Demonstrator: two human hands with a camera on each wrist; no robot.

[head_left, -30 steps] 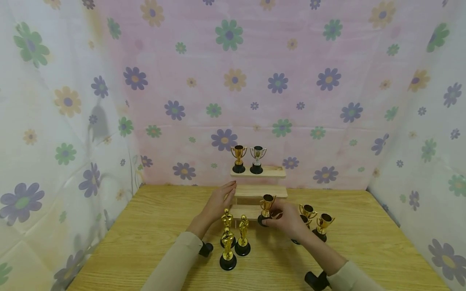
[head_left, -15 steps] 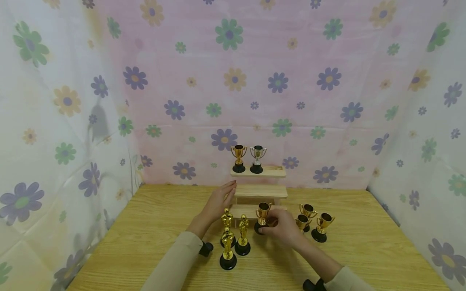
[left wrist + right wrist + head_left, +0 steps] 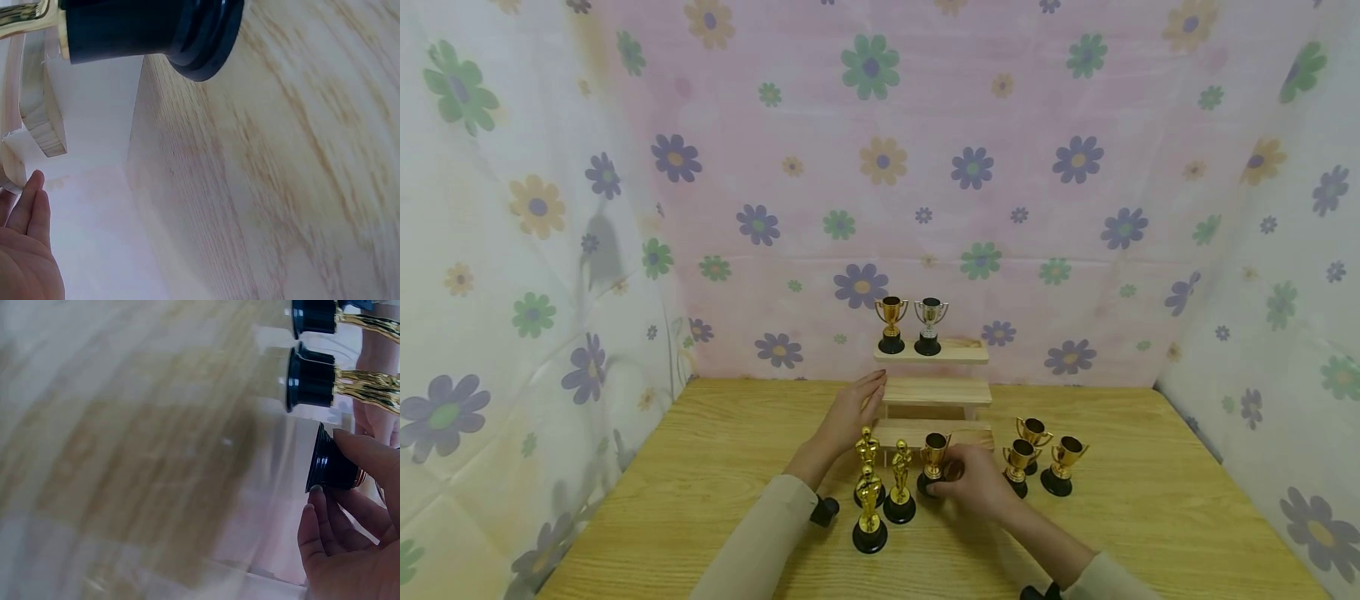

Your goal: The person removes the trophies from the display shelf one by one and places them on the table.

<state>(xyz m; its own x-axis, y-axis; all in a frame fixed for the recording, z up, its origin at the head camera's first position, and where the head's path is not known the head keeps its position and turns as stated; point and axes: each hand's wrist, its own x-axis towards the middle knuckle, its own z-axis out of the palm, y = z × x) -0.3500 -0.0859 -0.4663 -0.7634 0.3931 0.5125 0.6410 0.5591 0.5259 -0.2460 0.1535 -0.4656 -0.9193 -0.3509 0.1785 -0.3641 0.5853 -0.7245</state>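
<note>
My right hand (image 3: 979, 486) pinches a small gold trophy cup (image 3: 934, 450) by its black base, thumb on one side and fingers on the other. In the right wrist view that base (image 3: 335, 464) shows between thumb and fingertips. The cup is upright, in front of the lowest step of a wooden three-tier stand (image 3: 936, 391). Along the stand's left end lies my left hand (image 3: 848, 414), fingers straight and fingertips at the middle step. Just left of the held cup stand three gold statuettes (image 3: 900, 477) on black bases.
On the top step are a gold cup (image 3: 891, 312) and a silver cup (image 3: 930, 312). Three more gold cups (image 3: 1065, 455) stand on the wooden table (image 3: 1157, 517) to the right of my right hand. A flowered cloth (image 3: 880, 208) encloses the back and sides.
My right hand has carried the gold trophy cup down, leftward and toward me, from over the lowest step to beside the statuettes. The left hand stays at the stand.
</note>
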